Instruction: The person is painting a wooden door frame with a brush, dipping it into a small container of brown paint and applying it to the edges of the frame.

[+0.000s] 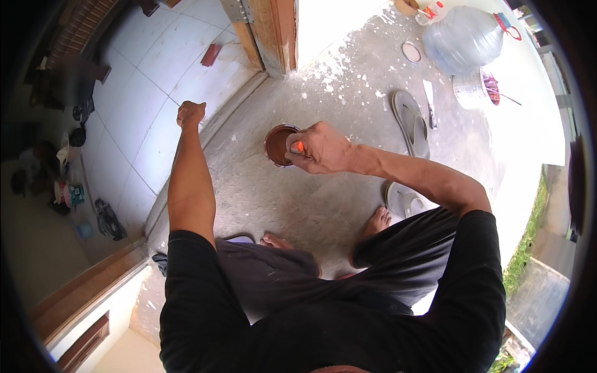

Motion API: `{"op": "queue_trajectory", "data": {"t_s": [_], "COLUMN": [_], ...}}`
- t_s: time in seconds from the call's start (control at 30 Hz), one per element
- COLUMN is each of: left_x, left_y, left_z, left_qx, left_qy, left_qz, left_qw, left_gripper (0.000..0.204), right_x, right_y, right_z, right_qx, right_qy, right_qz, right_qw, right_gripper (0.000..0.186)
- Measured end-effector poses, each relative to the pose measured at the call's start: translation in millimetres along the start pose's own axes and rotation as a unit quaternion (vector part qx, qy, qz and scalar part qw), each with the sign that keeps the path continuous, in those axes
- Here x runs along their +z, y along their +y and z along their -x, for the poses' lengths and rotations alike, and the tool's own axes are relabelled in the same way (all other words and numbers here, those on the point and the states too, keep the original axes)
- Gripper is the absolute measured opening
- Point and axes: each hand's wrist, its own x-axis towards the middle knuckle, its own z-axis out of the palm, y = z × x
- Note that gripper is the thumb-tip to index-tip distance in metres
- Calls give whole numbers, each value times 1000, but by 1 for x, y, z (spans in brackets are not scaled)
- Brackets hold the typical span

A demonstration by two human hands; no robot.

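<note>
My right hand (pixel 324 149) is closed around a thin tool with an orange handle end (pixel 299 147), just at the right rim of a small round can (pixel 268 147) with reddish-brown paint inside. The tool's lower part is hidden by the hand, so its kind does not show. My left arm reaches forward over the raised sill, and my left hand (pixel 191 114) is curled closed above the white tiles. Whether those fingers hold anything cannot be made out.
A wooden door frame (pixel 283 37) rises ahead, beside a concrete sill (pixel 239 93). Grey sandals (pixel 410 118) lie to the right. Beyond them are a large clear water jug (pixel 463 40), a white bucket (pixel 467 90) and a round lid (pixel 411 52). A reddish-brown block (pixel 211 55) lies on the tiles.
</note>
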Motion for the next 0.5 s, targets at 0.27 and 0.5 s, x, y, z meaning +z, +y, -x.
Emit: {"op": "queue_trajectory", "data": {"t_s": [0.27, 0.5], "left_x": [-35, -56], "left_y": [-19, -21], "left_z": [-5, -3], "left_qx": [14, -3], "left_qy": [24, 8], "left_qz": [-7, -20], "left_qw": [1000, 1000], "left_gripper": [65, 66], "right_x": [2, -7], "right_y": [31, 2], "right_z": [7, 2], "right_qx": [126, -47], "right_qy": [108, 113], "right_qz": [55, 109], "right_qw": [985, 986], "right_gripper": [22, 10]}}
